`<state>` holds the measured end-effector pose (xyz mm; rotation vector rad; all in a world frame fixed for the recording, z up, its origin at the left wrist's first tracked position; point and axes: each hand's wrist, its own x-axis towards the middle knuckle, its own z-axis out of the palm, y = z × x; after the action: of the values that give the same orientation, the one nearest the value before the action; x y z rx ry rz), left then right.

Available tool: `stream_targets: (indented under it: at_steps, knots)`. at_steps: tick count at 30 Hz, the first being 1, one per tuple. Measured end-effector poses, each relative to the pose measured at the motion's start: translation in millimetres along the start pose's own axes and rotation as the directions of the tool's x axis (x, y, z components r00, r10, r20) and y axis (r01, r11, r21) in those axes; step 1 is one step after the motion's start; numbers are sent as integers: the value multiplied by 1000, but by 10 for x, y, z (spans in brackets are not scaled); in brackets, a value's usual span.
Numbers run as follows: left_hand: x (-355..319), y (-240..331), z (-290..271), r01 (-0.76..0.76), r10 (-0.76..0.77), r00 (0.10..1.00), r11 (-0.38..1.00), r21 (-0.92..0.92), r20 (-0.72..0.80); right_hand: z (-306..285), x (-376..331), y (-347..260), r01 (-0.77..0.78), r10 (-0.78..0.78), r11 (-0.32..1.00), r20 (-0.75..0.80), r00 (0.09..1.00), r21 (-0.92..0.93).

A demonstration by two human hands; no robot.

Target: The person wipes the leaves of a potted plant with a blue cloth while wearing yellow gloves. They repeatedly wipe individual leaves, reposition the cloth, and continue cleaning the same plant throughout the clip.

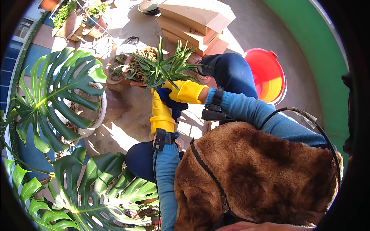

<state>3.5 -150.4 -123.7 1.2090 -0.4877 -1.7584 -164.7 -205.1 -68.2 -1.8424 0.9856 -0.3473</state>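
Because the spiky plant [163,70] just ahead overhangs the yellow gloves [162,122], perhaps worn against scratches, I can't tell from here whether the left hand [159,104] or right hand [183,92] clamps the dark blue fabric [174,104] bunched between them.

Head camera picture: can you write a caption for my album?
Yellow-gloved hands close together beside a spiky green plant, with a red bucket to the right.

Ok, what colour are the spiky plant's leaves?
The spiky plant's leaves are green; best seen in head view.
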Motion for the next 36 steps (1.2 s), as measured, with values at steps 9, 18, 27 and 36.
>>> stream_targets:
  at_steps: [9, 18, 27, 36]
  knots:
    - [39, 3, 98, -41, 52, 997, 984, -171, 65, 14, -127, 56, -19, 25, 998, 105, 994, -65]
    - [296, -209, -106, -184, 172, 982, 960, -210, -75, 6, -327, 155, 82, -100, 990, 166, 981, 111]
    - [-23, -297, -340, -245, 199, 941, 958, -149, -273, -16, -521, 314, -184, 148, 971, 224, 963, 151]
    - [-802, -459, -69, -234, 239, 969, 969, 81, -63, 426, -430, 493, -249, 164, 758, 192, 967, 603]
